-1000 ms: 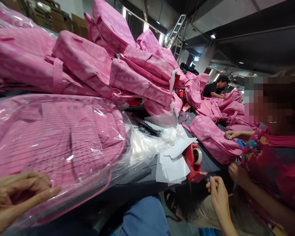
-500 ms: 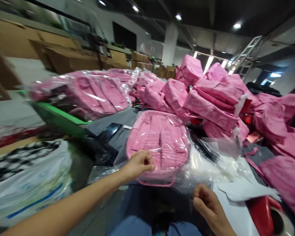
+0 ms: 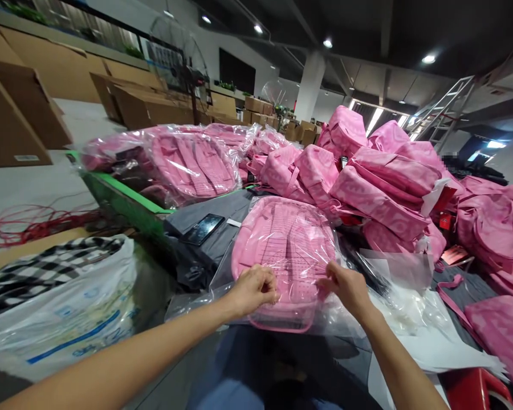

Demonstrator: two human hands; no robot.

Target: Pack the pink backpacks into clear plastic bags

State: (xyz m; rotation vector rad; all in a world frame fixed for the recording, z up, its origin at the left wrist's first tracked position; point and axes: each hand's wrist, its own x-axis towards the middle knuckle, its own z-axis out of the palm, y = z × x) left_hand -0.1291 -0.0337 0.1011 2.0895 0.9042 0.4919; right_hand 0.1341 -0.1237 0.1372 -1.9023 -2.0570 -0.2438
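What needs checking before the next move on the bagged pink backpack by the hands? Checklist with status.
1. Near pink backpack inside clear plastic bag: ok.
2. Left hand and right hand both at the backpack: ok.
3. Fingers gripping the plastic: cannot tell.
4. Bag opening sealed: cannot tell.
5. Phone apart from the backpack: ok, off to its left.
6. Red tape dispenser fully in view: not ok, cut off at the bottom edge.
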